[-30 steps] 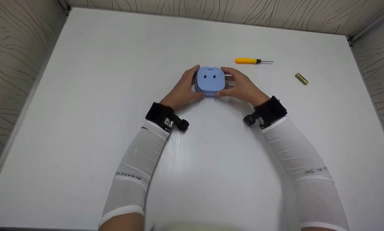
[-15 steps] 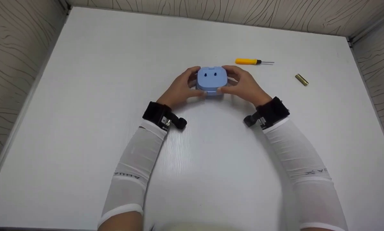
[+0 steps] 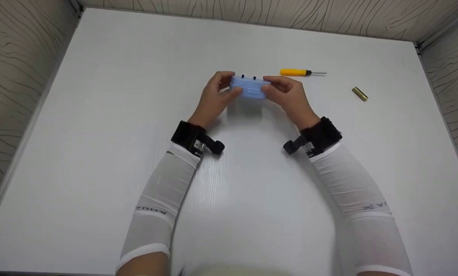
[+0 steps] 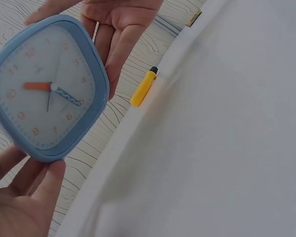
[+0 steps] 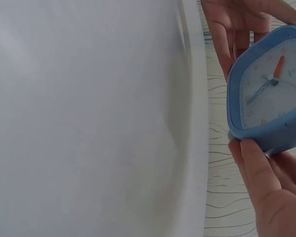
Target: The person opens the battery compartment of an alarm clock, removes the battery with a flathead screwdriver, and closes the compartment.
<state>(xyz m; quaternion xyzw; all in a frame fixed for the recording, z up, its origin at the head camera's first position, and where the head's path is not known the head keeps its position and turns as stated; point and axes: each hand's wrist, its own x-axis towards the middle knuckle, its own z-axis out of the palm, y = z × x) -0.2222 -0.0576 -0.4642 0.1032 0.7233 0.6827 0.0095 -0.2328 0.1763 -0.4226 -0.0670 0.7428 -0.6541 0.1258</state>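
Observation:
A light blue alarm clock is held up off the table between both hands. In the head view its edge faces me and two small black knobs stick up from its back. Its white dial, with an orange hand and a blue hand, shows in the left wrist view as the clock and in the right wrist view. My left hand grips one side, thumb on the near edge. The other side is gripped by my right hand, its thumb likewise on the near edge. Fingers behind the clock are partly hidden.
A yellow-handled screwdriver lies on the white table beyond my right hand. Farther right rests a small gold cylinder that looks like a battery. Wood-patterned panels border the table's far side and both sides.
Both hands have raised the clock and tilted it, so its back, which faced up at the head camera, is now seen nearly edge-on. The screwdriver and gold cylinder have stayed put.

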